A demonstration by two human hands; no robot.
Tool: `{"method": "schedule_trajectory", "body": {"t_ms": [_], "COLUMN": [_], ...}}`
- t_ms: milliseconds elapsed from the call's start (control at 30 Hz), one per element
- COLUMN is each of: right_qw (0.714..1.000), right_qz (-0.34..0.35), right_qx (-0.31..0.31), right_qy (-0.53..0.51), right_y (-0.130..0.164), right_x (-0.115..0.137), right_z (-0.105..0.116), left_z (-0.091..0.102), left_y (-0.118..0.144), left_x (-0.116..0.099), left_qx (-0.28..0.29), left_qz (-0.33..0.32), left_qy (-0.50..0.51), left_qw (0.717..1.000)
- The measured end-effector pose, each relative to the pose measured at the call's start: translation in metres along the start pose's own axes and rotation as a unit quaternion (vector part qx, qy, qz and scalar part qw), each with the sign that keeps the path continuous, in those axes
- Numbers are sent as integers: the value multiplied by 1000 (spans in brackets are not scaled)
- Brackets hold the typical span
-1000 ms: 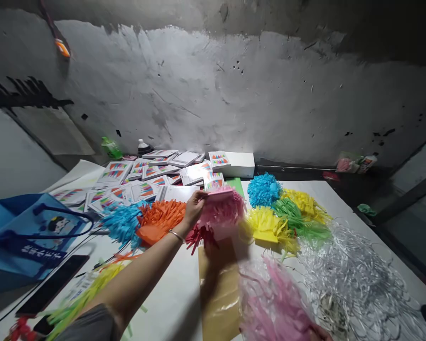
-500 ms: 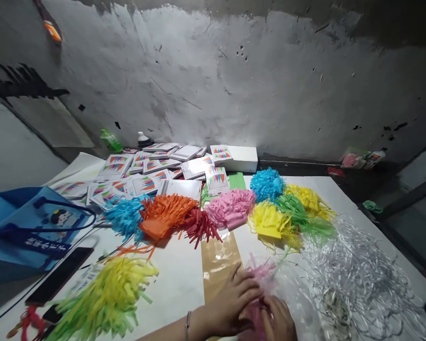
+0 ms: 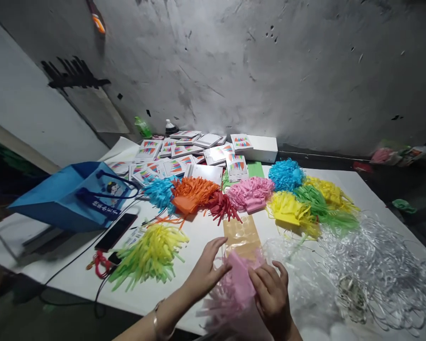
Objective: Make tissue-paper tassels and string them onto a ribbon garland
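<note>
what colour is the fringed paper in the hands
Pale pink. The fringed paper sits between the left hand and right hand, in the head view.
</note>
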State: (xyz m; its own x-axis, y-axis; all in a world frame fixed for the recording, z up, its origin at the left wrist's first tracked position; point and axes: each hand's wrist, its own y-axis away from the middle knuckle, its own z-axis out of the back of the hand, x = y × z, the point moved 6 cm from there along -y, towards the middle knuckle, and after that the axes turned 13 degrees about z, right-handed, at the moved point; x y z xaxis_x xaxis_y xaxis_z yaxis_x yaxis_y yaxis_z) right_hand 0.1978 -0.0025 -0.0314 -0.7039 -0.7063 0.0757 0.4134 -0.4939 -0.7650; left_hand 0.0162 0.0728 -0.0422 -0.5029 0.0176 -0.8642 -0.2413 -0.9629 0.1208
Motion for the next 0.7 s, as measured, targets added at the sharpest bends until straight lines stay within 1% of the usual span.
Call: {"method": "schedule_trajectory", "body": {"t_ms": [33,67,100,133,167,200,233,300,333,400,467,500,533,567,600,667,700], "right_qw": [1000,1000,1000,1000,1000,1000,1000,999,999,998,999,999,999,998,997,994,993], "right_qz": [11,18,19,16,7,-4,-16,-38,-46,-51,-44,-40,-37,-35,-35,-32,-27], "right_qx": [3,5,3,1,-4,-10,-15,-18,-19,-20,-14,-10,-6,-3,-3,-2,3], "right_qy": [-2,-3,-4,-6,-9,-12,-16,-22,-22,-13,4,17,32,50,69,107,118], "right_y": [0,1,3,5,8,11,15,23,26,30,32,32,32,33,34,40,44], "right_x": [3,5,7,8,8,8,8,7,6,0,-12,-20,-28,-36,-44,-52,-51], "right_z": [2,3,4,5,5,3,1,-9,-14,-22,-22,-17,-10,0,11,31,35], "left_z": [-4,-10,-18,-25,-31,-35,-39,-52,-61,-82,-102,-110,-116,-119,-118,-107,-97], "left_y": [-9,-17,-23,-25,-26,-24,-20,-7,2,19,33,39,43,45,44,36,31], "left_x": [10,18,26,31,35,39,43,52,53,51,45,42,40,39,38,39,43], "left_qx": [31,82,140,193,229,244,246,247,262,321,400,430,452,465,467,450,438], "left_qz": [49,93,131,162,187,212,241,300,319,321,305,302,301,296,287,264,257], "left_qy": [27,60,102,156,219,288,357,467,504,544,550,545,537,528,518,483,455], "left_qw": [998,990,976,955,930,901,869,794,759,705,667,653,646,646,657,703,731]}}
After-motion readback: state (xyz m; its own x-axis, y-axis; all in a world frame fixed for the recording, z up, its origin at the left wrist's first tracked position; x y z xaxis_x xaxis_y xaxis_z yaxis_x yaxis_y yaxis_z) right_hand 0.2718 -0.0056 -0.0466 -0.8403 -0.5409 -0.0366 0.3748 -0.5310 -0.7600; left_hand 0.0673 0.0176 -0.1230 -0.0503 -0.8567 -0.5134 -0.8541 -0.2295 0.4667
